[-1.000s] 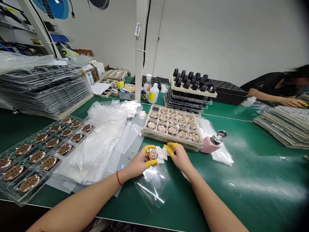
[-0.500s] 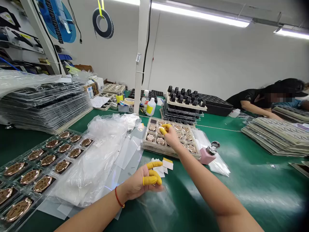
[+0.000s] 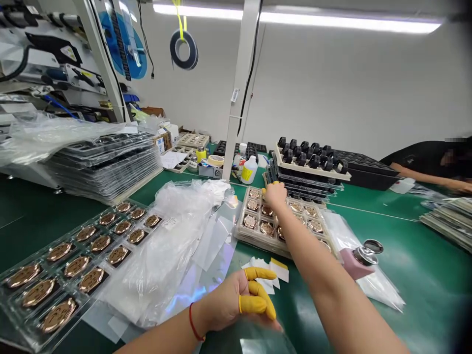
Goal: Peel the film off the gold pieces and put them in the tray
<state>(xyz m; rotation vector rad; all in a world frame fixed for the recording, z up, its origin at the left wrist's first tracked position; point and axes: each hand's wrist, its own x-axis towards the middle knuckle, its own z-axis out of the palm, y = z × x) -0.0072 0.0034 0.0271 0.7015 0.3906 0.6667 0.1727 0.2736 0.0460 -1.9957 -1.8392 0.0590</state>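
My right hand [image 3: 275, 194] reaches out over the far edge of a beige tray [image 3: 248, 235] whose cells hold round copper-coloured pieces [image 3: 250, 221]. Its fingertips wear yellow cots and are turned away, so anything between them is hidden. My left hand [image 3: 239, 302], also in yellow finger cots, rests near the table's front edge with fingers loosely curled and nothing seen in it. It lies on a clear plastic sleeve [image 3: 265, 341]. Small white wipes [image 3: 271, 270] lie just beyond it.
A pink pump bottle [image 3: 354, 263] stands right of the tray on a clear bag. Left are crumpled plastic bags [image 3: 177, 231], a blister sheet of oval copper badges [image 3: 73, 265] and stacked trays [image 3: 106, 167]. Behind are black part trays [image 3: 309, 160], a white post [image 3: 239, 98] and a co-worker [image 3: 431, 160].
My left hand let go of the round copper piece it held and dropped to the table. My right hand went from the wipes out to the far edge of the tray. The view tilted up.
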